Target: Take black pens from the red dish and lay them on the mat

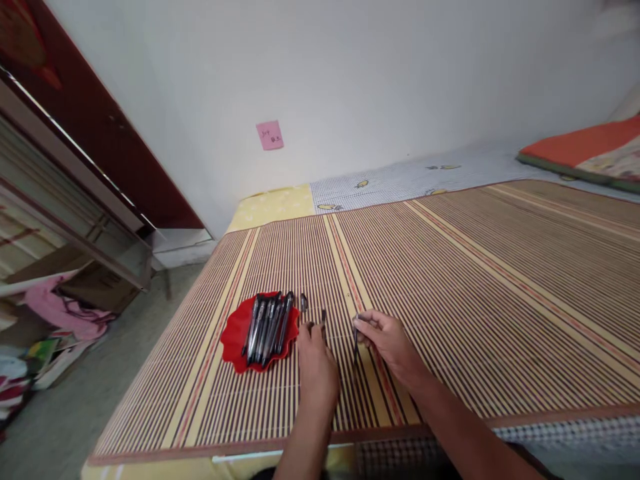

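My right hand (387, 340) pinches the top of a thin dark pen refill (355, 347), which points down toward the mat. Beside it, my left hand (317, 367) is closed low over the mat, its fingers at a pen barrel (323, 315) whose dark end shows past the fingertips; the rest is hidden. Just beyond my left fingers lies a loose pen cap (303, 303). To the left, a red scalloped plate (233, 338) holds several black pens (267, 330), lying side by side.
A striped bamboo mat (430, 287) covers the bed. Folded orange bedding (575, 148) lies at the far right. A pink note (270, 135) is stuck on the wall. Left of the bed are a dark red door (100, 133) and shelves with a pink cloth (63, 310).
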`<state>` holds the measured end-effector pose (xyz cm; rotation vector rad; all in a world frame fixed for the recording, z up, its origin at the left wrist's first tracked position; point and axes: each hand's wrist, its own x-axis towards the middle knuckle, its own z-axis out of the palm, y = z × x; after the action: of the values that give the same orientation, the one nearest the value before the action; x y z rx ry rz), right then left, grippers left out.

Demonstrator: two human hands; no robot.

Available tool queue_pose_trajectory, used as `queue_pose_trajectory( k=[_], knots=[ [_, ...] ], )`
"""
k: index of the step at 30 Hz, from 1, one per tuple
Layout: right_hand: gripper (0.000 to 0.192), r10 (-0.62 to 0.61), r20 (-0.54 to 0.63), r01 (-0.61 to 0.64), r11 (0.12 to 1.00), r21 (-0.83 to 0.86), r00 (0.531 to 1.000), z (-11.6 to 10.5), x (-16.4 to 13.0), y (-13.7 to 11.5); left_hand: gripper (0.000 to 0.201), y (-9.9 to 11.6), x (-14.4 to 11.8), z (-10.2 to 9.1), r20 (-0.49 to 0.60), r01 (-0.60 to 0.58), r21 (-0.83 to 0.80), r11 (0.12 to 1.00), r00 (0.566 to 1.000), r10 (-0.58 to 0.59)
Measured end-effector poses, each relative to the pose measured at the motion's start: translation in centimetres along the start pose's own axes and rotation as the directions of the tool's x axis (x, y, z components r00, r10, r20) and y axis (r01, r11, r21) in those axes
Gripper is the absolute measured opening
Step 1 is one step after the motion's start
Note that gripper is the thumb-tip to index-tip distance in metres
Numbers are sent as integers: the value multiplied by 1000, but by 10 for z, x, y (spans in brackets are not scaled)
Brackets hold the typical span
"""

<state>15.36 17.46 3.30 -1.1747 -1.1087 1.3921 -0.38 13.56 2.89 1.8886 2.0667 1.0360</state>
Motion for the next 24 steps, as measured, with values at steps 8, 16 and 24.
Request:
queue_pose_trajectory(
  k=[8,16,24],
  knots=[
    [33,-17,32,18,1000,-23,999,-2,2,5,40,7,2,-7,158,-26,303,953,987,-24],
    [28,-6,87,14,995,-96,996,16,20,5,42,4,3,-11,142,78,314,946,982,-128],
    [12,84,120,-49,963,-265,989,65,73,3,47,6,-1,-12,152,106,296,949,976,-157]
  ],
)
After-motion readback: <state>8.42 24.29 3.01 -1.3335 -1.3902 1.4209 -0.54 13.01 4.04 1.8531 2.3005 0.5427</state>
